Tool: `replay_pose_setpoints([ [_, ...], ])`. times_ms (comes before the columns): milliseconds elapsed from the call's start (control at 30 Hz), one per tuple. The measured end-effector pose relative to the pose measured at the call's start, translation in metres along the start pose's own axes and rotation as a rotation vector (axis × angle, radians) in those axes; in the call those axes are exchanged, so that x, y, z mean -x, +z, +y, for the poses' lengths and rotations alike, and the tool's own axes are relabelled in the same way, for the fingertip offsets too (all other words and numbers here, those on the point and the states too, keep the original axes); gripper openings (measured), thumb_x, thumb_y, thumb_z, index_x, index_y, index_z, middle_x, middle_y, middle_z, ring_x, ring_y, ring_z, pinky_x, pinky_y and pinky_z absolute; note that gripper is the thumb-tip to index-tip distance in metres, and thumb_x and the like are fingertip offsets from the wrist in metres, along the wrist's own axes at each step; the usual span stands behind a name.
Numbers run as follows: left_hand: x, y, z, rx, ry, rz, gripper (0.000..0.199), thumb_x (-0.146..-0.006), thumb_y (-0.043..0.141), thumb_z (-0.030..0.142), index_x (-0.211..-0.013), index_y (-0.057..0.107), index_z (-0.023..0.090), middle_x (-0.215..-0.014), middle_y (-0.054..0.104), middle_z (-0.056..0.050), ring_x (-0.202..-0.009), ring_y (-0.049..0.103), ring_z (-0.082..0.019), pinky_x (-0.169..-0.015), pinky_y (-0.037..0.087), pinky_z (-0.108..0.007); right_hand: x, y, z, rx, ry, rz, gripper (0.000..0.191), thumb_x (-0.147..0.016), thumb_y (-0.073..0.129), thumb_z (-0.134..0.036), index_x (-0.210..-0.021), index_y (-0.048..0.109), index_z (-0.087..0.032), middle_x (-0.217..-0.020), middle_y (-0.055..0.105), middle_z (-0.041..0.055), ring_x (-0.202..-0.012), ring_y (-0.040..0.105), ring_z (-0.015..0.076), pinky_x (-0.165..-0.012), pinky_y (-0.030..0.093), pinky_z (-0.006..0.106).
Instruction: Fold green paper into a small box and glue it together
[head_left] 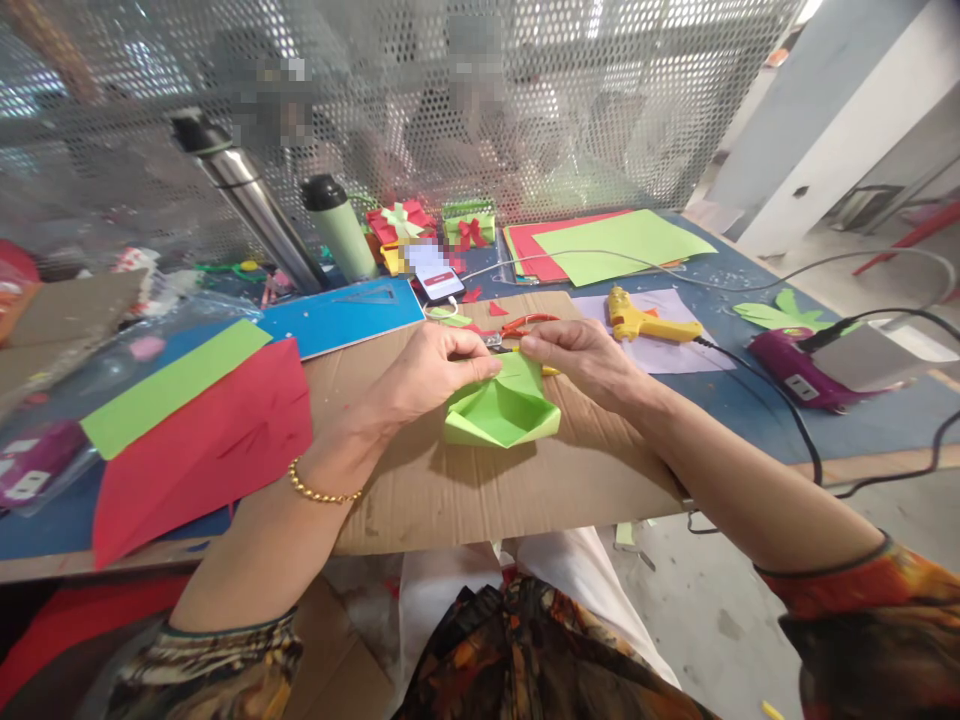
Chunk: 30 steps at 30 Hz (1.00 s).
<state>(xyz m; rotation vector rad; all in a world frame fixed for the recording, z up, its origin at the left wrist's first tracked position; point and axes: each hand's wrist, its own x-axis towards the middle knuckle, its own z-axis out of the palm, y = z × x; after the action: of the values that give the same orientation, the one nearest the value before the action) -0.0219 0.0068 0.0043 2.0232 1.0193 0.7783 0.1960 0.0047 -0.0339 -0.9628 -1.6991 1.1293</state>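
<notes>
A folded green paper box (pixel 504 415) rests on the brown cardboard sheet (pixel 435 500), its hollow side facing me and a flap standing at the back. My left hand (pixel 435 370) pinches the flap's upper left corner between thumb and fingers. At the upper right corner of the same flap, my right hand (pixel 574 355) is closed in a pinch too. Just behind the flap lie scissors with orange handles (pixel 529 322), partly hidden by my hands. A yellow thing peeks out beside the flap, mostly covered.
A yellow glue gun (pixel 649 320) lies on pale purple paper (pixel 667 358) to the right. Red paper (pixel 217 440) and a green strip (pixel 176 385) are at left. Behind stand a steel flask (pixel 259 205), a green bottle (pixel 341 230) and a phone (pixel 436 275). A purple power strip (pixel 795 370) sits far right.
</notes>
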Motion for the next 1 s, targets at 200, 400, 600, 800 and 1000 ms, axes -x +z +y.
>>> replay_pose_setpoints([
  [200,0.001,-0.002,0.0,-0.001,-0.004,0.048,0.028,-0.082,0.073,0.03,-0.059,0.063,0.018,-0.059,0.053,0.002,-0.056,0.044,-0.011,-0.053,0.035,-0.027,0.001,0.002,-0.008,-0.073,0.097,0.006,0.065,-0.079,0.066,-0.08,-0.071,0.064,-0.016,-0.067,0.058,0.0022,-0.065,0.052,0.0132,-0.061,0.042,0.028],
  [400,-0.001,0.002,-0.001,-0.025,0.019,0.036,0.03,-0.082,0.072,0.03,-0.057,0.061,0.018,-0.057,0.05,0.003,-0.055,0.041,-0.01,-0.053,0.034,-0.026,-0.002,0.007,-0.001,-0.058,-0.008,-0.007,0.055,-0.075,0.078,-0.067,-0.062,0.058,-0.017,-0.062,0.049,-0.0025,-0.06,0.041,0.0096,-0.056,0.032,0.027],
  [600,-0.001,0.0,-0.002,0.024,-0.016,0.033,0.026,-0.08,0.072,0.031,-0.059,0.064,0.018,-0.058,0.053,0.002,-0.055,0.042,-0.01,-0.051,0.034,-0.025,0.001,0.0,-0.001,0.002,0.026,0.017,0.057,-0.084,0.067,-0.071,-0.069,0.065,-0.017,-0.068,0.058,0.0017,-0.067,0.051,0.0129,-0.062,0.041,0.027],
  [800,-0.001,0.004,0.001,0.025,0.019,-0.022,0.042,-0.08,0.076,0.051,-0.058,0.061,0.018,-0.056,0.049,0.002,-0.055,0.04,-0.011,-0.051,0.034,-0.026,-0.001,0.003,-0.009,0.144,-0.081,-0.09,0.066,-0.086,0.059,-0.079,-0.067,0.063,-0.017,-0.066,0.052,0.0004,-0.064,0.045,0.0112,-0.056,0.033,0.026],
  [1000,0.0,0.001,0.003,-0.043,0.008,-0.084,0.042,-0.09,0.065,0.042,-0.058,0.052,0.018,-0.055,0.038,0.004,-0.053,0.032,-0.009,-0.049,0.026,-0.025,-0.003,0.005,-0.004,0.186,-0.136,-0.099,0.066,-0.084,0.063,-0.078,-0.06,0.055,-0.017,-0.061,0.043,-0.0022,-0.06,0.037,0.0097,-0.055,0.027,0.027],
])
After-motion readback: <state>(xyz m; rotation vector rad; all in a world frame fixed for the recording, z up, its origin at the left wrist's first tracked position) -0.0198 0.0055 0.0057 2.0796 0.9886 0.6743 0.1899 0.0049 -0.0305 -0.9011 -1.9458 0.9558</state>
